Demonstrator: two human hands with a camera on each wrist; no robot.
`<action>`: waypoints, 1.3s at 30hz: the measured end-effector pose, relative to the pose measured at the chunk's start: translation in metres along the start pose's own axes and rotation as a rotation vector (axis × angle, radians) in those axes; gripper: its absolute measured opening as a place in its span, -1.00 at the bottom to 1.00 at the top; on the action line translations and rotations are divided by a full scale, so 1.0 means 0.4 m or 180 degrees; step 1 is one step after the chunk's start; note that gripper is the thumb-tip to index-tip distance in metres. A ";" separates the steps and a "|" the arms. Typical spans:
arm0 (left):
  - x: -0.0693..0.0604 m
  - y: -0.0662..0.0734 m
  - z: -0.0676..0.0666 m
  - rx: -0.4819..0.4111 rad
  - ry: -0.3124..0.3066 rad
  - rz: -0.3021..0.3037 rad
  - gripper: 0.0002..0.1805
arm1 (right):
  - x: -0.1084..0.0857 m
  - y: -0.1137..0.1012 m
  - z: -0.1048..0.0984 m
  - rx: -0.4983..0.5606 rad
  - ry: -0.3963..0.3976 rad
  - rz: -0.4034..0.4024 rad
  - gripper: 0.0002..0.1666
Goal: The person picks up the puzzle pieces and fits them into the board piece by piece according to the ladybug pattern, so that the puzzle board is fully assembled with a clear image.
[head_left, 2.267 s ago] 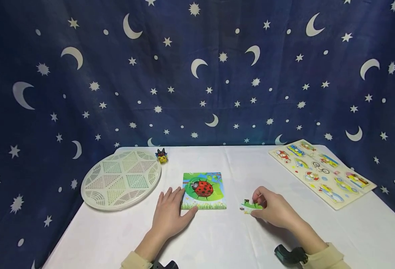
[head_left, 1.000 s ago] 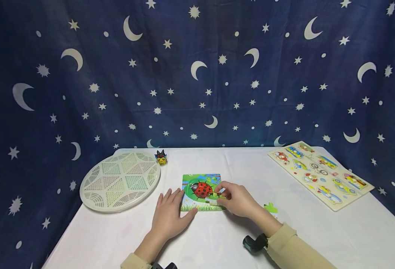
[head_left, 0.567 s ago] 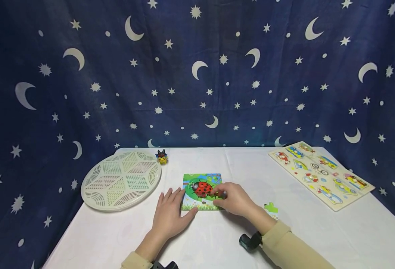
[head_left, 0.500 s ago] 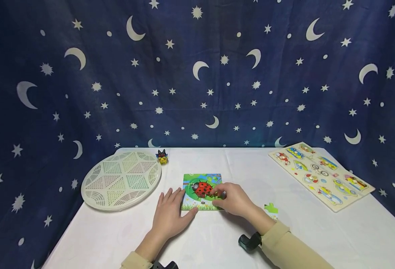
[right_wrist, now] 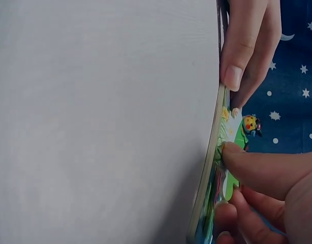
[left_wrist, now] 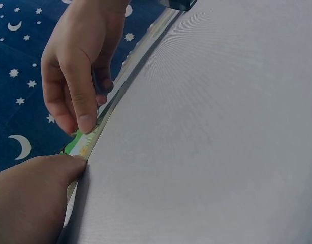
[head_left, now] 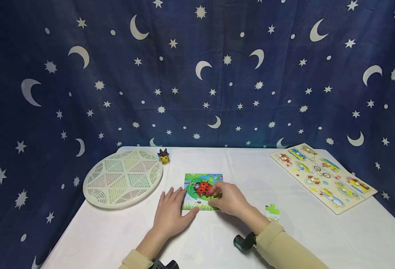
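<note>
A square ladybug jigsaw puzzle lies flat on the white table. My left hand rests beside it, fingers spread and fairly straight along the left side, thumb touching the front edge. My right hand is over the puzzle's lower right part and pinches a puzzle piece between thumb and fingers. Green shows on that piece in the right wrist view; the fingers cover much of it in the head view. A second jigsaw piece, green and white, lies on the table to the right of the puzzle.
A round, pale perforated board lies at the left. Behind its right edge stands a small yellow and dark figurine. At the right lies a wooden vehicle puzzle board. A blue star-patterned curtain hangs behind the table.
My right hand has carried the puzzle piece left from the table onto the ladybug puzzle, then shifted slightly further left. The second piece has come into view. My left hand stays in place.
</note>
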State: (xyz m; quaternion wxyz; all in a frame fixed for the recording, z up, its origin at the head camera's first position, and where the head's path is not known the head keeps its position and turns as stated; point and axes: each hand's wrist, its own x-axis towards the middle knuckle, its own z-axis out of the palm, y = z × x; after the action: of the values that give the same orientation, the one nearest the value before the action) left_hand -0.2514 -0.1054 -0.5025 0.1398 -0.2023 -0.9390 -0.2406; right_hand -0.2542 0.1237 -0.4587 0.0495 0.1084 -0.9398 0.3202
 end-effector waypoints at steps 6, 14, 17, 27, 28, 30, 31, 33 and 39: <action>0.000 -0.001 0.002 0.0007 0.0003 0.0016 -0.14 | 0.006 -0.004 0.007 -0.0119 -0.0070 -0.0098 -0.73; 0.000 0.000 -0.002 0.0007 0.0021 0.0011 -0.15 | 0.006 -0.004 0.009 -0.0102 -0.0117 -0.0116 -0.75; 0.000 0.000 -0.003 0.0003 0.0030 0.0009 -0.15 | 0.008 -0.004 0.011 -0.0107 -0.0099 -0.0140 -0.77; 0.000 0.002 -0.002 -0.0025 -0.0018 -0.0002 -0.15 | 0.001 -0.002 0.009 -0.0097 -0.0141 -0.0187 -0.92; 0.000 0.002 -0.002 -0.0024 -0.0029 -0.0009 -0.15 | 0.000 0.001 0.007 -0.0066 -0.0143 -0.0200 -0.95; 0.000 0.002 -0.001 -0.0026 -0.0040 -0.0013 -0.15 | -0.005 0.009 0.002 0.0035 -0.0158 -0.0195 -0.97; 0.000 0.003 -0.001 -0.0032 -0.0042 -0.0012 -0.15 | -0.008 0.015 -0.002 0.0099 -0.0168 -0.0176 -0.96; 0.000 0.005 0.000 -0.0043 -0.0049 -0.0002 -0.15 | -0.016 0.027 -0.010 0.0217 -0.0184 -0.0121 -0.92; 0.000 0.004 0.001 -0.0013 -0.0064 -0.0020 -0.15 | -0.049 0.058 -0.049 0.0506 -0.0089 0.0058 -0.89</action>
State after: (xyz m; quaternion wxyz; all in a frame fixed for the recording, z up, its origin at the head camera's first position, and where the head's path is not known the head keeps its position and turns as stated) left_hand -0.2507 -0.1039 -0.5019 0.1292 -0.2021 -0.9404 -0.2409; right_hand -0.2402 0.1569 -0.4601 0.0247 0.1079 -0.9130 0.3927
